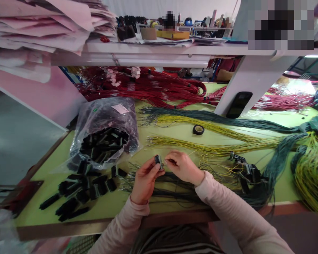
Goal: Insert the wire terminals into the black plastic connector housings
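Pale pink, creased left sleeve (122,223) and matching right sleeve (234,209), both ending near the wrist; bare left hand (145,179) and right hand (184,168); dark, light-striped torso garment (176,241).

- Green table (34,213), brown-edged
- White shelf (153,49) above it
- White post (238,77) at right, meeting the shelf
- Tube lamp (161,62) under the shelf
- Grey floor (13,123) at left
- Pale wall (148,7) behind

A bag (106,114) of connectors (102,143) lay on the table (103,208) left of centre, loose connectors (81,185) spread below it. Right of centre, a tape roll (198,133) sat between wire bundles (185,142). Papers (42,24) were piled upper left.
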The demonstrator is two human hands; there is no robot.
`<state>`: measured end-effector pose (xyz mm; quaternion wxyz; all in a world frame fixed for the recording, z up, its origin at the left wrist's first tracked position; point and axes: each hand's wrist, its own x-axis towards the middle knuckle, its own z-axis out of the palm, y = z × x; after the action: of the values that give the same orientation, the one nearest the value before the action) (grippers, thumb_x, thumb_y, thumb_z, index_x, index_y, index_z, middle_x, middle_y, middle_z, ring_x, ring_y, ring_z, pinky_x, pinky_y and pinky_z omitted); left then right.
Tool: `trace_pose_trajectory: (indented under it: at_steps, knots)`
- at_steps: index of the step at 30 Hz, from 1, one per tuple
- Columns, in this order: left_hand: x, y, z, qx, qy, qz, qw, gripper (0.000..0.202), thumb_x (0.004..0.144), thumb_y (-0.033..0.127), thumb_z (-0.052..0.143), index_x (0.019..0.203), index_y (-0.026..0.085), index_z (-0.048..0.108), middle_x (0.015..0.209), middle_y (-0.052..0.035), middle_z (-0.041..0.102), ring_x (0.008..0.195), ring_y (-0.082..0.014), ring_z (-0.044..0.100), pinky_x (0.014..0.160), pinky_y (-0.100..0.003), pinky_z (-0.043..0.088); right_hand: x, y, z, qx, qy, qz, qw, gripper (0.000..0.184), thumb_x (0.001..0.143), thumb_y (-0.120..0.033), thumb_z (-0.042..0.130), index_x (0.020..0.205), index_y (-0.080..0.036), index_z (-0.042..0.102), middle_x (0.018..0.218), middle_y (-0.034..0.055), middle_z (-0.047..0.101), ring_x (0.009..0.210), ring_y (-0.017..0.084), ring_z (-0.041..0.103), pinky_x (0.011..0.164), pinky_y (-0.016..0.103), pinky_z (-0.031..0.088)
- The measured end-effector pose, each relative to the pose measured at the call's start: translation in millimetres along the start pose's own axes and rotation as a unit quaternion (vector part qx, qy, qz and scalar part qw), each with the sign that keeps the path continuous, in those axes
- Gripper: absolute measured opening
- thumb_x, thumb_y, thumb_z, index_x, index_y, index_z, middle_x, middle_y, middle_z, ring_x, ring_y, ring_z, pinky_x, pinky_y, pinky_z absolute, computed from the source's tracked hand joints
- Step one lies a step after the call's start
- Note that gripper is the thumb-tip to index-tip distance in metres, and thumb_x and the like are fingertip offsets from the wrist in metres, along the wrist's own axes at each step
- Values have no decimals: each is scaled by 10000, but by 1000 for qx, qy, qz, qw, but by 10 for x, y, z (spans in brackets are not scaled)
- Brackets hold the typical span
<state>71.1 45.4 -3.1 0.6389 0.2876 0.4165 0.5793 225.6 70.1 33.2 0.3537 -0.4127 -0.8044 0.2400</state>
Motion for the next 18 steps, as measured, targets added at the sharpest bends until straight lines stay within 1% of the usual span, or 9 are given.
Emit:
trace_pose_trajectory:
  at_steps: [4,7,13,16,18]
  knots:
    - [5,-3,-3,-8,11,2,1000,327,594,217,782,910,202,702,734,12,680,607,-116,645,573,-247,571,3,-2,12,-6,-2,-7,1000,162,836,-131,476,689,-161,537,680,12,506,626,115,477,607,216,375]
    - [4,-4,-8,-3,15,4,1000,332,597,224,781,919,204,703,747,7,685,606,-120,646,571,-252,571,5,-4,9,2,-2,-10,1000,157,836,-129,472,695,-160,534,682,12,503,629,117,478,608,221,376]
    - [-6,-41,-40,61,5,86,994,350,640,210,751,986,228,701,820,5,691,643,-127,633,624,-287,578,12,6,-3,57,-16,9,998,146,825,-123,496,687,-156,532,664,-9,488,604,97,461,584,200,372]
    - [-7,-67,-55,73,-5,90,993,357,644,225,747,997,220,700,854,-17,697,694,-154,638,636,-309,580,10,2,33,78,-22,11,997,151,828,-126,503,682,-153,532,656,-14,486,602,90,464,579,189,376]
    - [-4,-68,-59,70,3,92,993,358,631,234,755,984,211,703,862,-20,697,713,-162,638,635,-318,581,2,-8,63,57,-11,9,998,162,840,-131,494,684,-151,537,666,-5,499,620,98,477,597,197,386]
